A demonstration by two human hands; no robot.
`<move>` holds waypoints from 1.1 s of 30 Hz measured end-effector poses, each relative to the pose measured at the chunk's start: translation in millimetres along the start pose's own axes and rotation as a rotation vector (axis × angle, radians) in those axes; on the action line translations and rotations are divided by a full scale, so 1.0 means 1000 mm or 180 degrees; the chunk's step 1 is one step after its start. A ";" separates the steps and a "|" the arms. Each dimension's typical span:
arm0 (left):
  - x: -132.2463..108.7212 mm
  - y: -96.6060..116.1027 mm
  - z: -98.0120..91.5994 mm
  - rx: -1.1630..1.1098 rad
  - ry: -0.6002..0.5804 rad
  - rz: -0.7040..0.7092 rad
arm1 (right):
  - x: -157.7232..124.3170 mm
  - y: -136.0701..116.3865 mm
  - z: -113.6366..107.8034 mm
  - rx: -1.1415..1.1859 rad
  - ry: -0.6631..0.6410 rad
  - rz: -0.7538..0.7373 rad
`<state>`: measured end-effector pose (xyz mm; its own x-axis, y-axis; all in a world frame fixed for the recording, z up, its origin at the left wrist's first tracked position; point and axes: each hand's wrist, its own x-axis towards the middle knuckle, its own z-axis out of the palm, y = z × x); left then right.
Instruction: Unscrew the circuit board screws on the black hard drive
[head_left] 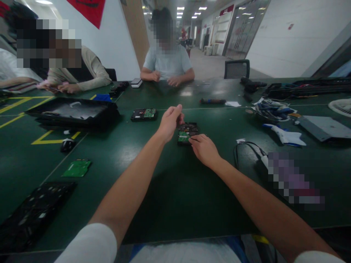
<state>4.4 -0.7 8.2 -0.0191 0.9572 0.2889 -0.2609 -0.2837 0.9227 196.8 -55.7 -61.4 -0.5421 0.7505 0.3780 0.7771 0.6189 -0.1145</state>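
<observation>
Green table [175, 190] is set with a black tray [74, 113] far left and a hard drive [188, 132] at centre. The drive is touched by the left hand [170, 122], fingers curled, grip not discernible, and by the right hand [204, 149], fingers laid flat.

The table [175, 190] is dark green, with yellow lines [44, 140] along its left edge. The drive [187, 133] at its middle is black with a green panel; a second drive [144, 114] beyond it matches. The loose board [77, 168] near the left edge is green, the tray [74, 113] black, the cables [271, 109] by the right edge blue and white.
</observation>
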 end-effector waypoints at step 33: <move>-0.002 -0.004 0.013 -0.0043 0.0103 -0.0044 | 0.000 0.001 0.000 0.0062 0.0042 -0.0027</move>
<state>17.6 -2.5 7.5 -0.0465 0.9624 0.2675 -0.2744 -0.2698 0.9230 197.4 -55.2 -61.8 -0.5442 0.7423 0.3909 0.7661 0.6296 -0.1291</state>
